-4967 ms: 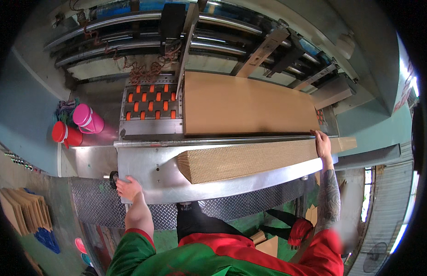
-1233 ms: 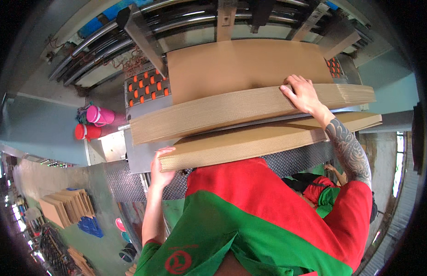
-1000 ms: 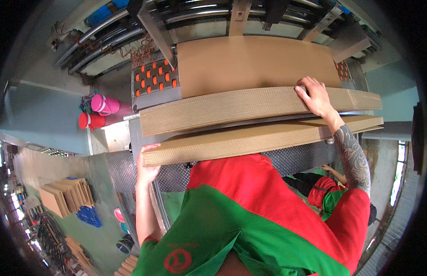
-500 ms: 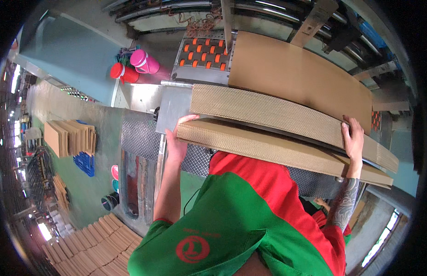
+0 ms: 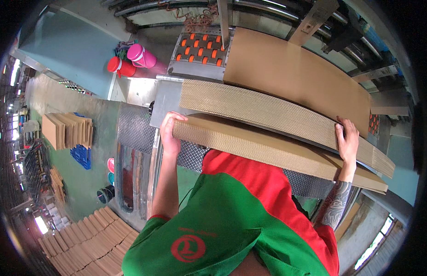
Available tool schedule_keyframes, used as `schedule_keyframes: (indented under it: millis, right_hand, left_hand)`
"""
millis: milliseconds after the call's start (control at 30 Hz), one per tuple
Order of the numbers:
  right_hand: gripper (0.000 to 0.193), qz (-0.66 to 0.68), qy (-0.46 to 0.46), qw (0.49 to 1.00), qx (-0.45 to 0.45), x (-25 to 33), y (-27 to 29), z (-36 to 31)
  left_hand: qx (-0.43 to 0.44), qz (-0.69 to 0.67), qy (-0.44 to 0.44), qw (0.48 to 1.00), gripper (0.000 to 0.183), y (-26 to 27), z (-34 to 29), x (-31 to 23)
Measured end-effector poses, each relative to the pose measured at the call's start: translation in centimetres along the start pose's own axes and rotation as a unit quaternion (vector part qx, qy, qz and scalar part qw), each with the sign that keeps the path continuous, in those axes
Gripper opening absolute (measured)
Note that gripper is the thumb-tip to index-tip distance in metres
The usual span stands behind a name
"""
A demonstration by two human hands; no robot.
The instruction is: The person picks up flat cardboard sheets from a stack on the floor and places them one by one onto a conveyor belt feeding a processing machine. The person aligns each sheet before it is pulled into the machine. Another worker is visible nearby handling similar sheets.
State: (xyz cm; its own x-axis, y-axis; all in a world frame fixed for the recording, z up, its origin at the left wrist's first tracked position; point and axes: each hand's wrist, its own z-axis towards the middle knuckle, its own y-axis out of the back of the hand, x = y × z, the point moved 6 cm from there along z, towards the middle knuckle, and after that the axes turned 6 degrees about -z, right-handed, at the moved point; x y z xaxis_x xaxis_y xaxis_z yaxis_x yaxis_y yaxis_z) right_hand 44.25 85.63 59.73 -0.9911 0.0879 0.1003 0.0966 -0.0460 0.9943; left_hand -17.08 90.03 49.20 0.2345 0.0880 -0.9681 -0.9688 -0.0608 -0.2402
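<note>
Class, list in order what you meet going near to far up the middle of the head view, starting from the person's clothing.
Shirt → near stack → rear stack → flat cardboard → steel bar.

The site is an industrial workshop handling corrugated cardboard. Indicators: a machine [image 5: 311,24] with metal shafts [image 5: 278,10] and rows of orange wheels [image 5: 209,44], top of the frame; a corrugated cardboard stack [image 5: 268,109] at centre; patterned metal tread plate [image 5: 136,132] left of centre; green floor [image 5: 96,177]; upright cardboard sheets [image 5: 68,130] by a blue pallet [image 5: 81,157], left; rowed cardboard bundles [image 5: 87,239], lower left.
</note>
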Motion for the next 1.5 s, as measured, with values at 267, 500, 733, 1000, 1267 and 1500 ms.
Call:
schedule_keyframes:
  millis: [267,500,733,1000,1267,1500]
  right_hand:
    - [0.043,-0.015,0.016,1.000,-0.009,1.0,0.6,-0.7]
    - [0.042,-0.006,-0.019,1.000,0.000,1.1,0.6,-1.1]
    - [0.042,0.004,-0.011,1.000,0.003,1.4,0.7,-1.0]
    - [0.040,-0.015,-0.013,0.998,0.056,1.0,0.3,-0.9]
    - [0.041,-0.037,-0.001,0.998,0.052,1.1,-0.1,-0.9]
    - [0.040,-0.043,0.004,0.998,0.037,1.3,0.2,-0.6]
  left_hand:
    - [-0.023,-0.009,-0.004,1.000,0.041,0.1,0.6,0.1]
    - [-0.051,-0.076,0.013,0.996,0.038,-0.3,-0.4,1.1]
    - [-0.135,-0.044,-0.027,0.989,0.042,-0.7,-0.1,1.9]
    - [-0.018,-0.045,0.009,0.999,0.084,-3.0,2.4,0.4]
    - [0.057,-0.116,0.065,0.990,0.093,-4.1,2.7,0.8]
    - [0.110,-0.136,0.044,0.984,0.090,-3.8,4.0,0.2]
